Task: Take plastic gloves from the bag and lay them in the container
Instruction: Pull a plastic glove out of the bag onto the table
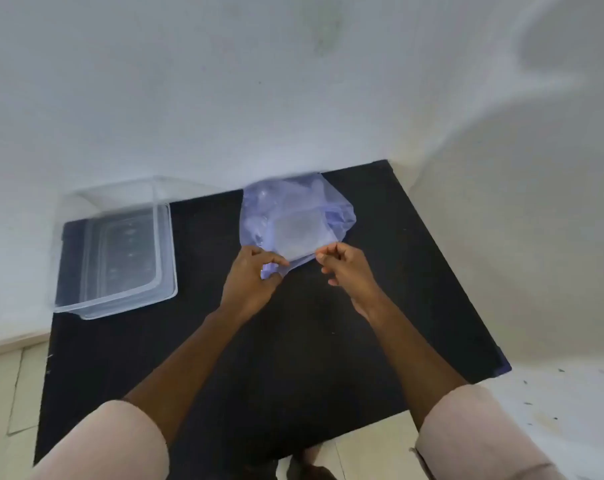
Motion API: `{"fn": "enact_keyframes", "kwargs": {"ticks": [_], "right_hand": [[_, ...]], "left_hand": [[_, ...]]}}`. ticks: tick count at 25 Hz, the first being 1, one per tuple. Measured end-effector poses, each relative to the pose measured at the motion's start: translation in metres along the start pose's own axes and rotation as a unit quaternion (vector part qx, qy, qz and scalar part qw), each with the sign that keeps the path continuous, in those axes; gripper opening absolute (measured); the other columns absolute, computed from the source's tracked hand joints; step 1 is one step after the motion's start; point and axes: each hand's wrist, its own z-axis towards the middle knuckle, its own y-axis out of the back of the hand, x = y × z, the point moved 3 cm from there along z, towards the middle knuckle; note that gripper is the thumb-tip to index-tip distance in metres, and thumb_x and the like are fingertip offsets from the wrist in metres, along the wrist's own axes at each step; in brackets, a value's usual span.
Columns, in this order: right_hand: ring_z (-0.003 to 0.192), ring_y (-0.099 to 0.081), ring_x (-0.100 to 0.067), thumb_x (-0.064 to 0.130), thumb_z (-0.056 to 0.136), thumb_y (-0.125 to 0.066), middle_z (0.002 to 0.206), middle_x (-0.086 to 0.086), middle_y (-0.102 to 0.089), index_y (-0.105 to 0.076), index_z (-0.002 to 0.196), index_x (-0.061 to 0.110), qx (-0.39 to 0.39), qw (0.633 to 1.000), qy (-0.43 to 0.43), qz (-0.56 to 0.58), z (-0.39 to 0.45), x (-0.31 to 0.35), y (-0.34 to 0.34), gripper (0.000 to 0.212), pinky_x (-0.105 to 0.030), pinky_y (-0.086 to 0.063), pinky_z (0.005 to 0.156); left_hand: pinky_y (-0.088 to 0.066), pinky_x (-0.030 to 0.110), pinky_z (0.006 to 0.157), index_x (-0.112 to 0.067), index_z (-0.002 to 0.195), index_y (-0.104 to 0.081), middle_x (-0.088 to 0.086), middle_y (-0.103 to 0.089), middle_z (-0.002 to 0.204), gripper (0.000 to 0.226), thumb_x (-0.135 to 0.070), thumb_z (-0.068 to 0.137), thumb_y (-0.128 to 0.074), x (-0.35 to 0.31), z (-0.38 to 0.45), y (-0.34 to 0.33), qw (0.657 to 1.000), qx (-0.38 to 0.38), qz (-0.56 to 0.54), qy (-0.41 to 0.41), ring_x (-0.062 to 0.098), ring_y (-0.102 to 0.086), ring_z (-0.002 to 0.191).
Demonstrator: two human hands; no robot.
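Observation:
A thin bluish plastic bag lies on the black table near the far wall, with a pale folded stack of plastic gloves showing through it. My left hand pinches the bag's near left edge. My right hand pinches the near right edge, fingers curled on the film. A clear rectangular plastic container stands at the table's far left, apart from both hands; it looks empty.
White walls close in behind and to the right of the table. The table's left and near edges drop to a tiled floor. Bare black surface lies between the container and the bag.

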Motion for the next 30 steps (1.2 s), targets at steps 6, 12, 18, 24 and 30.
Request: {"fn": "enact_keyframes", "kwargs": {"ticks": [6,12,18,24,30], "right_hand": [[0.085,-0.063,-0.024,0.029,0.080,-0.067,0.096,-0.006,-0.065,-0.065,0.097,0.010,-0.181,0.960,-0.069,-0.204,0.094,-0.015,0.003,0.026,-0.037,-0.053,0.074],[0.064,-0.061,-0.026,0.034,0.070,-0.074,0.074,-0.008,-0.062,-0.058,0.071,0.012,-0.166,0.943,-0.113,-0.265,0.143,-0.028,-0.002,0.027,-0.033,-0.048,0.057],[0.077,-0.059,-0.022,0.005,0.076,-0.068,0.078,-0.009,-0.060,-0.055,0.072,0.009,-0.169,0.971,-0.098,0.141,0.136,-0.007,-0.023,0.015,-0.029,-0.050,0.066],[0.105,-0.065,-0.039,0.006,0.068,-0.077,0.119,-0.017,-0.066,-0.056,0.124,0.016,-0.183,0.852,-0.185,0.454,0.126,-0.025,-0.086,0.061,-0.057,-0.056,0.085],[0.079,-0.070,-0.028,-0.006,0.068,-0.075,0.093,-0.015,-0.071,-0.063,0.098,0.006,-0.257,0.875,-0.229,0.342,0.129,-0.011,-0.081,0.034,-0.042,-0.061,0.072]], "left_hand": [[-0.041,0.051,0.098,-0.034,0.140,-0.042,0.013,-0.023,0.148,0.064,-0.036,0.081,-0.066,0.012,0.064,-0.025,0.959,-0.028,0.281,0.007,0.036,-0.034,0.131],[-0.048,0.038,0.066,-0.027,0.142,-0.037,0.012,-0.034,0.128,0.063,-0.022,0.084,-0.061,0.024,0.110,-0.037,0.961,0.042,0.267,0.057,0.034,-0.055,0.102],[-0.042,0.029,0.061,-0.027,0.146,-0.033,0.014,-0.037,0.136,0.064,-0.012,0.087,-0.054,0.033,0.130,-0.032,0.972,0.033,0.229,0.043,0.033,-0.061,0.090],[-0.047,0.030,0.057,-0.034,0.149,-0.026,0.014,-0.040,0.132,0.075,-0.009,0.084,-0.052,0.037,0.139,-0.032,0.982,0.027,0.185,0.031,0.031,-0.060,0.083],[-0.033,0.019,0.050,-0.036,0.148,-0.025,0.010,-0.041,0.130,0.078,-0.008,0.082,-0.056,0.046,0.140,-0.027,0.983,0.024,0.176,0.036,0.017,-0.048,0.073]]}}
